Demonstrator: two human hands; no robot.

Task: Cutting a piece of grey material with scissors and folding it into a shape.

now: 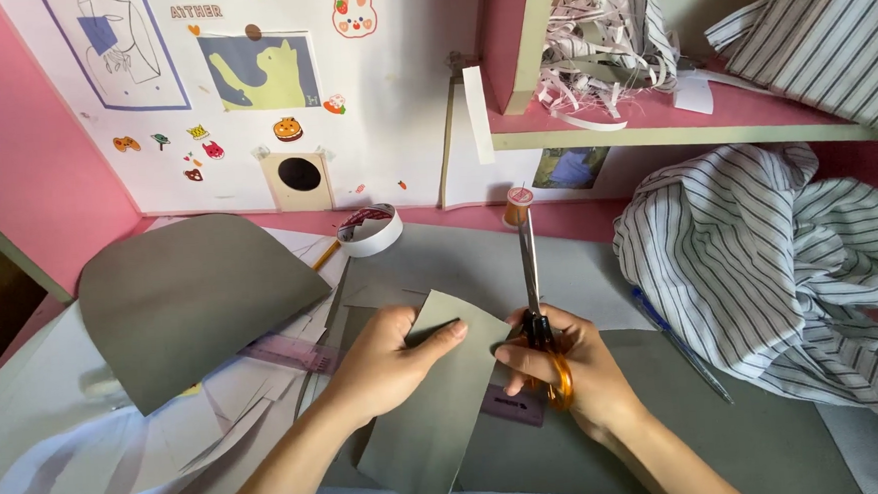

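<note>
**Cutting grey card with scissors**

Holding a grey card (437,397) at the centre of the table (749,431), the left hand (385,365) pinches its top edge, thumb pressed on the upper face and fingers beneath. The right hand (576,375) has its grip closed through the orange handles of the scissors (534,302), whose blades lie pressed together and point to 12 o'clock, toward a thread spool (518,206). Blades sit just beside the card's right edge; whether they touch it I cannot tell.

To cut well, I judge the card should stay taut and flat, the pinch close to the cut line, and the card fed into the blades. Striped cloth (760,250) lies at 3 o'clock, a tape roll (370,231) at 11.
</note>
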